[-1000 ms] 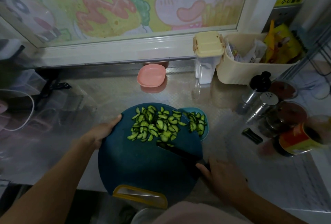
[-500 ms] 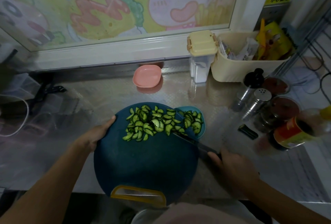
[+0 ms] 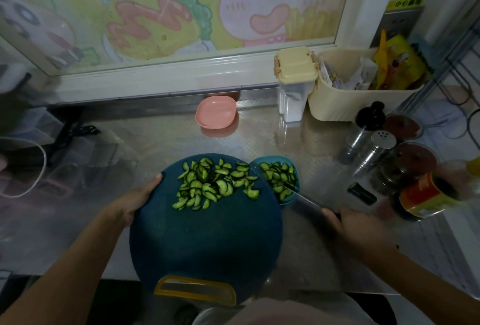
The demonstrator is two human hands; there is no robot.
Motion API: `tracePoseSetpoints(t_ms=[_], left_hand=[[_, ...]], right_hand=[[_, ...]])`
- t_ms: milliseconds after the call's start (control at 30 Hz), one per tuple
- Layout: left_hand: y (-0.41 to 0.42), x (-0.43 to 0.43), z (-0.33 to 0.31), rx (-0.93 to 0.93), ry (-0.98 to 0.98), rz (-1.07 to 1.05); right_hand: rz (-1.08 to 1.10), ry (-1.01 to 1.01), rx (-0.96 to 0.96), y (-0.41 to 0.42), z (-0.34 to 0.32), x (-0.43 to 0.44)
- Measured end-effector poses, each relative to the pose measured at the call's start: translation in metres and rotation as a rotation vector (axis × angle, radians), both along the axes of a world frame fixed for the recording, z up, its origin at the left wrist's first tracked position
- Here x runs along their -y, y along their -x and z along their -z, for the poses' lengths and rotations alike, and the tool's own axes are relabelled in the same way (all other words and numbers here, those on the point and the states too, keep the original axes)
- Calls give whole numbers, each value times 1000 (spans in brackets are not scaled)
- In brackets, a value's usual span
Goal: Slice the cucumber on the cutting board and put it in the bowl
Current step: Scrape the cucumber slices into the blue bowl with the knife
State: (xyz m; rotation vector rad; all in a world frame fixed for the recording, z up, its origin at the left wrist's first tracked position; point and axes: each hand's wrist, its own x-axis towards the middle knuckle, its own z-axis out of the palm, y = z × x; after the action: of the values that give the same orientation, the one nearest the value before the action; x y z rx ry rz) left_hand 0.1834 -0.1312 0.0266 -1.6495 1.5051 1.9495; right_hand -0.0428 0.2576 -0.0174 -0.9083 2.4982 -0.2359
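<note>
A round dark blue cutting board point(image 3: 202, 241) with a yellow handle is held over the counter. My left hand point(image 3: 135, 200) grips its left edge. A heap of green cucumber slices point(image 3: 213, 184) lies on the board's far part. A teal bowl point(image 3: 296, 168) sits partly under the board's far right edge and holds more cucumber slices point(image 3: 279, 176). My right hand point(image 3: 355, 228) grips a knife point(image 3: 298, 194) by its handle. The blade reaches over the bowl, its tip among the slices there.
A pink dish point(image 3: 216, 114) stands at the back of the steel counter. A cream-lidded container point(image 3: 294, 83) and a cream basket point(image 3: 355, 96) are at the back right. Shakers point(image 3: 374, 153), jars and a can point(image 3: 426, 194) crowd the right side. A white cable point(image 3: 39, 174) lies left.
The knife swept from the board's middle rightward to over the bowl, pushing slices that way. More slices now lie in the bowl. My left hand kept its grip on the board.
</note>
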Motion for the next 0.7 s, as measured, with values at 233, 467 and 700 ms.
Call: tracePoseSetpoints(t_ms=[233,467,700], left_hand=[[-3,1,-2,-27,-6,-21],[11,-6,-7,-36,-7,16],[24,-10,-15,31,45,43]], right_hand=[[33,153,6,-10,0,-7],[-216,206,-91,-37,-14,16],[-201,159,-134,-38,4,20]])
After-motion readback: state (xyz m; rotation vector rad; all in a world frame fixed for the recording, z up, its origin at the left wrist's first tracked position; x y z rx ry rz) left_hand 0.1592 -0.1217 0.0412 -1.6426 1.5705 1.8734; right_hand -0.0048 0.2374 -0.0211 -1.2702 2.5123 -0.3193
